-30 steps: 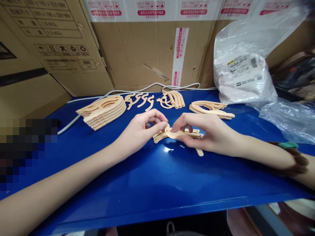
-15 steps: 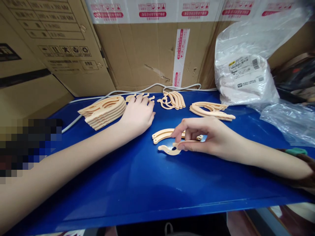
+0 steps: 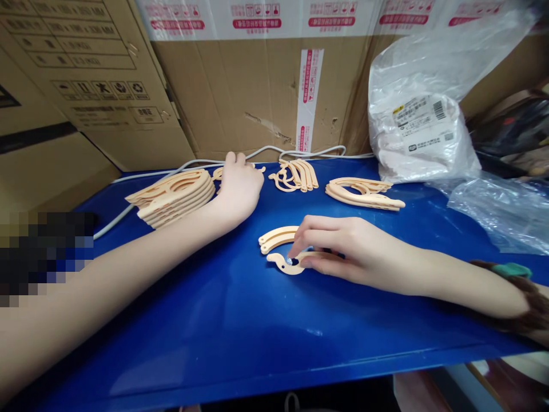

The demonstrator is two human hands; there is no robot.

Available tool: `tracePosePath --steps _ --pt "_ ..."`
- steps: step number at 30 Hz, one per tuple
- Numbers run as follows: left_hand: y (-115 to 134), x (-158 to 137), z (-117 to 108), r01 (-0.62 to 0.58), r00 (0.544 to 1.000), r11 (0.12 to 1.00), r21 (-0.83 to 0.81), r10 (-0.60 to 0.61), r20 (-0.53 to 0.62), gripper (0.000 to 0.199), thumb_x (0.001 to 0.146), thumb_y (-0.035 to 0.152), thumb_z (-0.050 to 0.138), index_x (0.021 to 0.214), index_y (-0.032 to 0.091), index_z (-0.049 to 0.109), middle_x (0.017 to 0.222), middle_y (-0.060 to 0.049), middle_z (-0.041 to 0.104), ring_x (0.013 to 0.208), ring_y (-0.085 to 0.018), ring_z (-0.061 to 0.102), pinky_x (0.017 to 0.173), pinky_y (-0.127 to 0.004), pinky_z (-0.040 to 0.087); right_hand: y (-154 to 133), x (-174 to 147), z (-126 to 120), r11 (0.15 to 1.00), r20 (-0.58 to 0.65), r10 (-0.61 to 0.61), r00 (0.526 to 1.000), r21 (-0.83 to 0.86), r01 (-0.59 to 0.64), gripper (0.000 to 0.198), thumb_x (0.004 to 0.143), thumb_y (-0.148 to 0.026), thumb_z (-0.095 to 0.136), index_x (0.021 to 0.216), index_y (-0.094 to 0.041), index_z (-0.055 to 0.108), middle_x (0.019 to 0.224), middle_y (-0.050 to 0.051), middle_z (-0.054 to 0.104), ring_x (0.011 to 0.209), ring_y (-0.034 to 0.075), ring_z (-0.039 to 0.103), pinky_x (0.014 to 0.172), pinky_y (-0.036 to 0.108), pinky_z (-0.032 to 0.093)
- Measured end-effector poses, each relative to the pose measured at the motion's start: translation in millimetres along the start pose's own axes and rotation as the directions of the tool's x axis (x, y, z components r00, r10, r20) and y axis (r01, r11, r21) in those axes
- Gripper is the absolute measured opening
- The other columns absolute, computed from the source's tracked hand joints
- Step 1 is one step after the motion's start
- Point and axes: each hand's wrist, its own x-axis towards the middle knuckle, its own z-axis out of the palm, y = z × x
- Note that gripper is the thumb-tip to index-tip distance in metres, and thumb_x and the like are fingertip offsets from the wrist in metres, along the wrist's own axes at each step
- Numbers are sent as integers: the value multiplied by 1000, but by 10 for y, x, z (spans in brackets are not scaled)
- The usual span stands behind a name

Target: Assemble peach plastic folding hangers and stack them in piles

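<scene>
My right hand (image 3: pixel 347 246) is low over the blue table, thumb and fingertips pinching a curved beige plastic hook piece (image 3: pixel 293 269) with a small hole in it. Just behind that piece lie two curved beige hanger arms (image 3: pixel 274 239), partly covered by my fingers. Farther back, my left hand (image 3: pixel 240 186) reaches over small beige hooked pieces (image 3: pixel 217 173). Its fingers bend down on the far side, so the tips and anything between them are hidden. Beside it on the left stands a stack of beige hanger pieces (image 3: pixel 175 197).
More curved arms and hooks (image 3: pixel 300 174) lie at the back middle, with another small stack (image 3: pixel 364 194) right of them. A white cable (image 3: pixel 266 150) runs along the cardboard box (image 3: pixel 240 91). A clear plastic bag (image 3: pixel 422 126) stands at the back right.
My right hand has lowered and moved slightly left with the hook piece. My left hand's fingers have bent farther down behind the hand over the small pieces. The view has shifted a little.
</scene>
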Motion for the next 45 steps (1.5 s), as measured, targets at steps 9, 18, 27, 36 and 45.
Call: tracePosePath --steps 9,18,27,36,45 --pt "-1 27 -121 123 990 985 -119 -115 76 17 78 24 58 76 11 69 80 -15 69 93 -35 64 90 -47 40 -26 -11 1 999 37 12 999 -45 -11 18 99 -23 47 107 -20 63 109 6 62 89 16 62 79 28 47" --pt "-75 -203 -463 193 981 898 -396 -191 46 18 76 33 61 70 19 69 66 -6 64 64 -23 58 63 -33 40 -11 16 -26 977 -37 76 996 203 -67 17 97 -27 52 108 -20 63 98 3 67 85 14 62 75 26 46" --pt "235 -704 -520 180 979 351 -919 22 201 24 85 30 54 65 16 56 58 6 47 53 -8 40 50 -22 29 133 69 -127 479 -173 532 829 869 -126 51 81 -17 66 130 -26 55 98 2 63 74 12 59 65 27 52" --pt "314 -811 -558 132 983 335 -933 76 167 20 90 24 55 71 16 58 61 7 51 54 -6 41 55 -22 32 -4 83 -168 361 -102 572 814 922 -138 25 80 -22 58 102 -22 69 86 1 60 71 13 52 70 31 50" --pt "274 -837 -565 196 965 362 -912 93 244 17 93 30 50 82 18 58 49 10 50 47 -7 43 49 -22 31 57 71 -179 502 -129 532 837 844 -189 51 77 -13 46 120 -30 67 72 -1 54 63 13 46 57 27 41"
